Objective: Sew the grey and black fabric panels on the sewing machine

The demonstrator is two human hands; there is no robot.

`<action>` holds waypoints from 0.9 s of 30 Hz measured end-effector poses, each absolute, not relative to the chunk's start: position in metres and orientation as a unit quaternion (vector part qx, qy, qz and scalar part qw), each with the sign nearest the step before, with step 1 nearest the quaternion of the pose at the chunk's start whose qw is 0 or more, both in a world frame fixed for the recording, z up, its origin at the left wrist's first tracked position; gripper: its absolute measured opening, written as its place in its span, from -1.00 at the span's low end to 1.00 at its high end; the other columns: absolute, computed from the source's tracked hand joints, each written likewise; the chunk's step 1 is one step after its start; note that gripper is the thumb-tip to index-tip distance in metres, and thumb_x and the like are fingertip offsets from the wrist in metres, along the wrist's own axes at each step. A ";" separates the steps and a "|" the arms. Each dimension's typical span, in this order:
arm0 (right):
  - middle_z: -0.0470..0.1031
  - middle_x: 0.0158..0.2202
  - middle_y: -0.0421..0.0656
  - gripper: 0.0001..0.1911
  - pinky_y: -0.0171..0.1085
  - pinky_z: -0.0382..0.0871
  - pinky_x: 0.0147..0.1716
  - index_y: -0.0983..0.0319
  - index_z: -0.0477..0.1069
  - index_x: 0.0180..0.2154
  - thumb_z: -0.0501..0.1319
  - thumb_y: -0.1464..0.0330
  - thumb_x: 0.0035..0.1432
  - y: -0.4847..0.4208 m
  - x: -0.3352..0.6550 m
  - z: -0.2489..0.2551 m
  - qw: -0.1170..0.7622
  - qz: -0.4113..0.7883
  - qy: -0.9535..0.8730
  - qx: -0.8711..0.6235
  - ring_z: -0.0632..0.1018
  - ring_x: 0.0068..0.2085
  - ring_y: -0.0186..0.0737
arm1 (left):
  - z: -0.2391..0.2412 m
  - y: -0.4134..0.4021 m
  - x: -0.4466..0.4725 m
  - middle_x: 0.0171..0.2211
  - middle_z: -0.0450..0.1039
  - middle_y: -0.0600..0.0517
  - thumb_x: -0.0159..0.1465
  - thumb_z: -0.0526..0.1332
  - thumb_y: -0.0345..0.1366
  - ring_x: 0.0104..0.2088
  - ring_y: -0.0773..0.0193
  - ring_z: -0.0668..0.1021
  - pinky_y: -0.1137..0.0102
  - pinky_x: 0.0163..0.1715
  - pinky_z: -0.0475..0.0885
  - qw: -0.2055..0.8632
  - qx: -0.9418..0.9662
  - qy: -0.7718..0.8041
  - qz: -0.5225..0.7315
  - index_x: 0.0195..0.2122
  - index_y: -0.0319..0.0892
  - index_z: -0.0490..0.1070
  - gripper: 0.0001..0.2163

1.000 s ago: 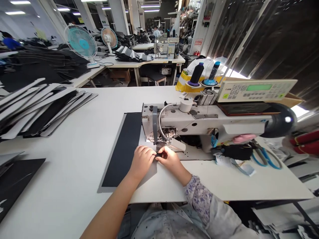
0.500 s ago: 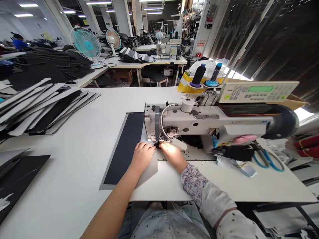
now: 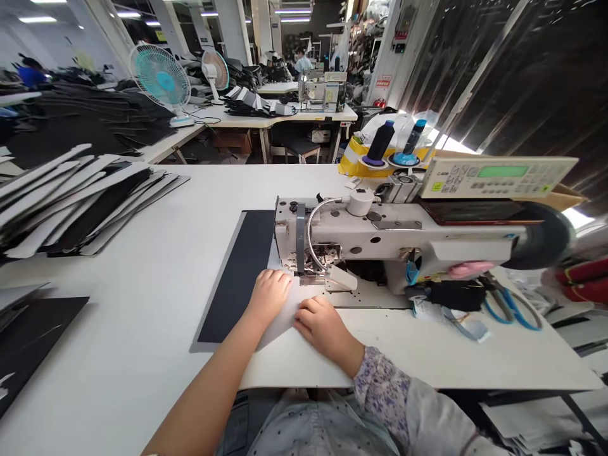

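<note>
A flat dark fabric panel [image 3: 237, 272] with grey edging lies on the white table, its right part light grey and running under the head of the sewing machine [image 3: 351, 228]. Resting on that light grey part, just left of the presser foot [image 3: 311, 278], is my left hand [image 3: 272, 292], palm down with fingers laid flat. My right hand [image 3: 323, 323] is closer to me, at the panel's right edge. Its fingers are bent together with the thumb on that edge. The thumb and fingertips partly hide what they pinch.
Stacked cut pieces [image 3: 85, 202] lie at the left, with black sheets [image 3: 42, 342] nearer me. Blue-handled scissors [image 3: 515, 307] and fabric scraps [image 3: 456, 294] lie under the machine arm at right. Thread cones [image 3: 380, 144] stand behind it. A control panel [image 3: 498, 177] tops the machine.
My right hand has come away from the presser foot, back toward me, to the panel's edge. My left hand has shifted slightly left, still on the panel. The metal plate by the foot now shows.
</note>
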State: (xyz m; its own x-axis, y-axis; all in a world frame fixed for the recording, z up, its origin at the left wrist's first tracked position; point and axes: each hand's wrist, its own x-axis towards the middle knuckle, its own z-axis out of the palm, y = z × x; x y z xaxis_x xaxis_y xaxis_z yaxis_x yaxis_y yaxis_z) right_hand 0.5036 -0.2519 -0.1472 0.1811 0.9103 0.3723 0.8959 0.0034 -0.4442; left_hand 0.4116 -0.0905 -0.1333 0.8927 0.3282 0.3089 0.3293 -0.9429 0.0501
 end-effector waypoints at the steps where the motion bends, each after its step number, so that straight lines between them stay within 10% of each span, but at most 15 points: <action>1: 0.49 -0.24 -0.11 -0.86 -0.20 0.33 -0.16 0.18 0.51 -0.29 0.19 0.31 0.25 -0.255 0.500 -0.148 0.299 0.013 -0.642 -0.706 0.43 -0.20 -0.19 | -0.133 -0.091 0.410 -0.29 0.50 0.01 0.33 0.06 -0.35 -0.25 0.17 0.47 0.25 -0.19 0.28 0.002 -0.973 -0.173 -0.153 -0.30 -0.10 0.47 -0.81; 27: 0.46 -0.22 -0.06 -0.68 -0.28 0.31 -0.32 0.18 0.46 0.02 0.11 0.32 0.26 -0.217 0.526 -0.151 0.219 -0.011 -0.573 -0.790 0.45 -0.30 -0.21 | -0.146 -0.068 0.412 -0.17 0.45 -0.05 0.31 0.10 -0.33 -0.17 0.15 0.44 0.25 -0.11 0.34 -0.039 -0.962 -0.177 -0.204 -0.21 -0.12 0.43 -0.87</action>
State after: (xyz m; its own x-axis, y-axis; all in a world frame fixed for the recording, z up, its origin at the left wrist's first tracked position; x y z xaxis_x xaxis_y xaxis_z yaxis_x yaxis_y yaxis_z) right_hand 0.5264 -0.2174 -0.1508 0.3431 0.9002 0.2683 0.9100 -0.2479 -0.3323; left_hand 0.4118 -0.0675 -0.1462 0.8541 0.3560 0.3792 0.3242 -0.9345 0.1470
